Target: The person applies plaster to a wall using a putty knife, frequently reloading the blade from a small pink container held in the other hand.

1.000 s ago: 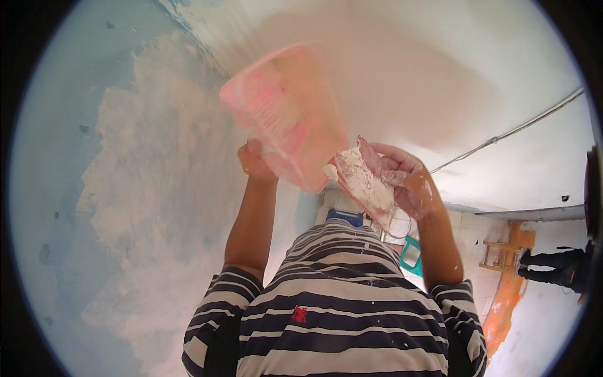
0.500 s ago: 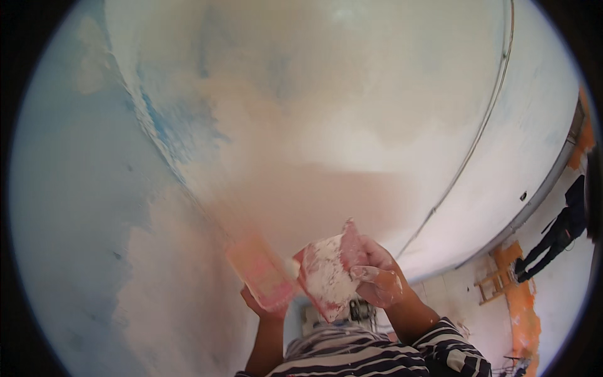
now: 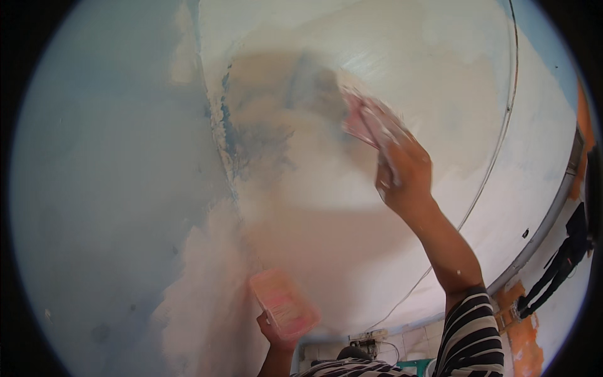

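Observation:
My left hand (image 3: 269,328) grips a shallow pink plastic tray (image 3: 267,286) low against the left part of the view, with whitish paste smeared inside it. My right arm reaches up, and the right hand (image 3: 407,164) is closed around a flat pink putty spreader (image 3: 360,123). White paste coats the spreader and my fingers, and both are slightly blurred. The spreader is at the upper wall (image 3: 433,94), near a grey-beige patch; whether its edge touches cannot be told. Pale filler covers much of the wall, with blue showing through near the corner.
A bluish wall (image 3: 107,188) meets the filled wall at a rough corner on the left. A thin cable (image 3: 490,169) runs down the right side. Farther right, a person in dark clothes (image 3: 559,264) stands by an orange-patched wall (image 3: 524,333). Small equipment (image 3: 367,342) sits below.
My right hand has swung up from beside the tray to the upper wall, carrying the spreader. The tray in my left hand sits a little lower and farther right in view.

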A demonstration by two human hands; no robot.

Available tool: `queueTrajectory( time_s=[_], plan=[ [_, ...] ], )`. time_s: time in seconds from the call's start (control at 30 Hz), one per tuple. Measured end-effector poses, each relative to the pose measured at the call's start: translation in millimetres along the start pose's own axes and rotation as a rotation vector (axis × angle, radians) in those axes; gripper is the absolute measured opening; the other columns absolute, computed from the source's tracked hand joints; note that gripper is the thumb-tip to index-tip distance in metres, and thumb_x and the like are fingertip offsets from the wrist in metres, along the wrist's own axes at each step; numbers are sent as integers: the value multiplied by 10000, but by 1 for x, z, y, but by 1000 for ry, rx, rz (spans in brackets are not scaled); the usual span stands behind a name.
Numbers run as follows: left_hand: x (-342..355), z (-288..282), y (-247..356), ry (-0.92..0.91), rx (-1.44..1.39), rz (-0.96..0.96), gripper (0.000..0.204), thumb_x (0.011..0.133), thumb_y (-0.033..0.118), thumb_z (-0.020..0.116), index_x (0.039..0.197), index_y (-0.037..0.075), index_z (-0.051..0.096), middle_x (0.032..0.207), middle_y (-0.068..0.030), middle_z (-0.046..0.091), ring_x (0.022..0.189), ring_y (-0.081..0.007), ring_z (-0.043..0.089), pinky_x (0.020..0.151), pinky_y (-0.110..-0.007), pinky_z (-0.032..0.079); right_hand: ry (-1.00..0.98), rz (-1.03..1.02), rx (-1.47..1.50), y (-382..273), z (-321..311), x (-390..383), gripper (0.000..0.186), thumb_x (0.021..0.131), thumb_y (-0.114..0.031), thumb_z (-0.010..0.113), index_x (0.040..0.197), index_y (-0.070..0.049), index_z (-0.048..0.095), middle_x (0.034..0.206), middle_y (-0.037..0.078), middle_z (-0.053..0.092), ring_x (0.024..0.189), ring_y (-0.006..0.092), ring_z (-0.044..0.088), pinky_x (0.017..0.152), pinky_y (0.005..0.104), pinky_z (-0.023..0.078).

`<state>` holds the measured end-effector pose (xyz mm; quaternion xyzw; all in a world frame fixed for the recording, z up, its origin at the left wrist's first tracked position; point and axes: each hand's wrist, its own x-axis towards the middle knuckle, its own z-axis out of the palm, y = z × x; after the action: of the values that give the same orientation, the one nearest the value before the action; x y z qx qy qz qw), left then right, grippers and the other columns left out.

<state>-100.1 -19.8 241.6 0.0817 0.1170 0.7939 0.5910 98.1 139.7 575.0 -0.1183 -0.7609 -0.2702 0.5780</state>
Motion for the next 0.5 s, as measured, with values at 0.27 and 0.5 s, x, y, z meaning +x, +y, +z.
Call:
queueTrajectory(
  time_s=[0.27, 0.5],
  plan=[
    [-4, -23, -1, 42, 33, -32, 603, 905, 486, 372, 1350, 120, 550, 1231, -90, 616, 1148, -313, 589, 952, -526, 499, -464, -29, -208, -6, 73, -5, 553, 852, -40, 605, 1399, -102, 554, 1472, 85, 525, 1310, 321, 543, 1085, 452, 477],
    [-8, -14, -4, 52, -21, -5, 618, 900, 488, 375, 1369, 120, 537, 1280, -92, 604, 1184, -319, 577, 995, -535, 481, -436, -232, -23, -22, 57, -27, 562, 849, -20, 603, 1406, -66, 539, 1462, 122, 526, 1388, 315, 470, 1138, 468, 413]
  ],
)
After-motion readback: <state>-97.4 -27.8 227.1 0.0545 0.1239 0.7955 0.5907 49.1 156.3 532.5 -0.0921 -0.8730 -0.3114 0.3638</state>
